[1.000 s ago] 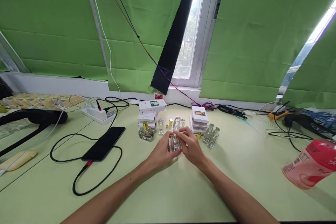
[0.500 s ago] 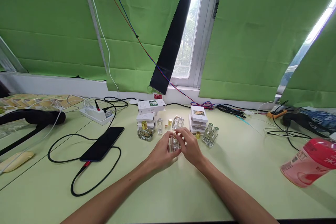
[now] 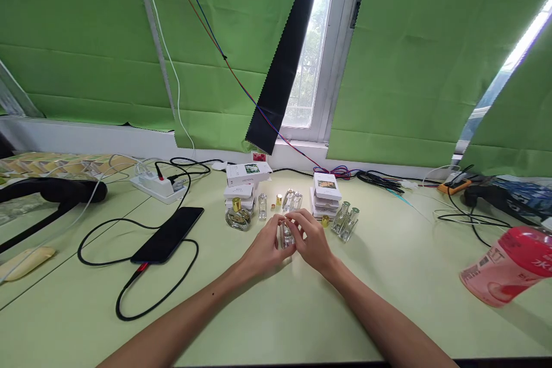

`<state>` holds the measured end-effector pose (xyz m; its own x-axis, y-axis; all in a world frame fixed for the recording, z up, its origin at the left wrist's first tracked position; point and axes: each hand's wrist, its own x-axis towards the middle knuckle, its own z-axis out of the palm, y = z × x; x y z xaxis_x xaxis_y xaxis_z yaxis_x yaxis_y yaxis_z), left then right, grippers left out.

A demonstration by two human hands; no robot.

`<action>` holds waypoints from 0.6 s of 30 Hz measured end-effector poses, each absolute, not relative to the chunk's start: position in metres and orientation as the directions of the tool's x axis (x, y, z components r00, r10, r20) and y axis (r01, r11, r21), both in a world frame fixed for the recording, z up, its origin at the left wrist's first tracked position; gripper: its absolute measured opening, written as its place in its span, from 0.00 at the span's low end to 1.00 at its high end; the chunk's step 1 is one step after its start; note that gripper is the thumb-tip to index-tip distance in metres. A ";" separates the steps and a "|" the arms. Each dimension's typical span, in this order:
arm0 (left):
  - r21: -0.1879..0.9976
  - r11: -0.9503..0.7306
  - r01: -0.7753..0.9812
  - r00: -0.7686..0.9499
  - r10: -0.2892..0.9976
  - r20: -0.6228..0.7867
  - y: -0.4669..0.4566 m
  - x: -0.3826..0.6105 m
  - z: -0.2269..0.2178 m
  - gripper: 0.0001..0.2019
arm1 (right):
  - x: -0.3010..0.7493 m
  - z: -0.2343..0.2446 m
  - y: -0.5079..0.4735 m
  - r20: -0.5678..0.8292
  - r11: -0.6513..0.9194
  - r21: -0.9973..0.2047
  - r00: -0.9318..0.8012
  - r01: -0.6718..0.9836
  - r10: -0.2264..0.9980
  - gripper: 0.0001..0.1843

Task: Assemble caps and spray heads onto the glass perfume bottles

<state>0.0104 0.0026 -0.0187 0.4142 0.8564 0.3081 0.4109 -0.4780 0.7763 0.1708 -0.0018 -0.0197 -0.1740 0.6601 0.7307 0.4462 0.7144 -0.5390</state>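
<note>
Near the middle of the table, my left hand (image 3: 268, 243) and my right hand (image 3: 311, 240) are closed around a clear glass perfume bottle (image 3: 286, 237), one from each side. Fingers of both hands meet at the bottle's top and hide it. Just behind stand more clear glass bottles (image 3: 292, 200), with a small gold cap (image 3: 279, 199) beside them. A slim clear bottle (image 3: 263, 206) is upright to the left, next to a round bottle with a gold cap (image 3: 237, 215). Right of my hands, two green-capped bottles (image 3: 345, 222) lean, and another gold cap (image 3: 325, 220) lies nearby.
White boxes are stacked at the back left (image 3: 240, 192) and back right (image 3: 326, 187). A phone (image 3: 169, 236) on a black cable lies left, below a power strip (image 3: 158, 187). A pink bottle (image 3: 502, 267) stands far right. Cables (image 3: 379, 181) run along the wall.
The two hands stay around the bottle with almost no shift; the fingers at its top have moved only slightly. The other things are where they were.
</note>
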 end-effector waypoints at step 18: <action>0.778 -0.481 0.405 0.425 0.852 0.305 0.003 0.010 -0.020 0.19 | 0.168 -0.020 0.001 0.742 0.728 -0.598 -0.111 0.336 0.661 0.11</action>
